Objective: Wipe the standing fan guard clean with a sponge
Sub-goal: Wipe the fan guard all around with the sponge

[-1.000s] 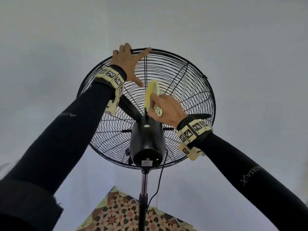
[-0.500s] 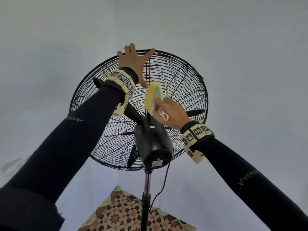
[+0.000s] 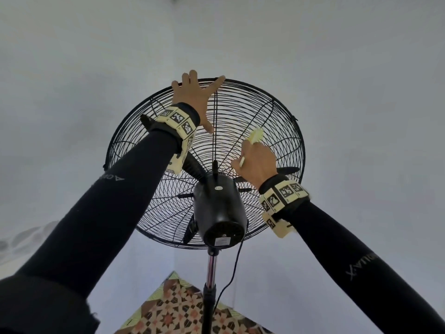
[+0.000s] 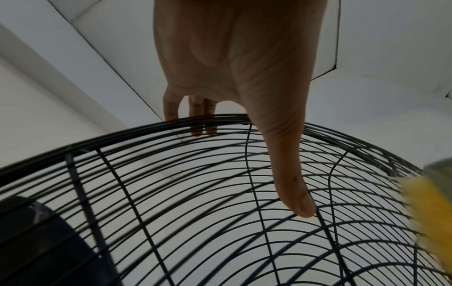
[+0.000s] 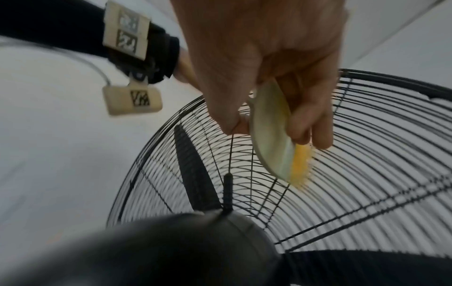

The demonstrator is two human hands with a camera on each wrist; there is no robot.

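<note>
The right hand (image 3: 257,162), gripping the sponge (image 3: 255,136), has shifted rightward across the guard (image 3: 277,150); the splayed left hand (image 3: 195,97) stays.

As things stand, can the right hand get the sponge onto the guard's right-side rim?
Probably yes. The right hand already has the sponge against the fan guard wires, and nothing shows between it and that rim; the left hand steadies the top.

I count one standing fan (image 3: 220,213), with one wire guard (image 3: 284,131) and one sponge (image 3: 255,136). Two hands show, my left hand (image 3: 195,100) and my right hand (image 3: 258,162).
</note>
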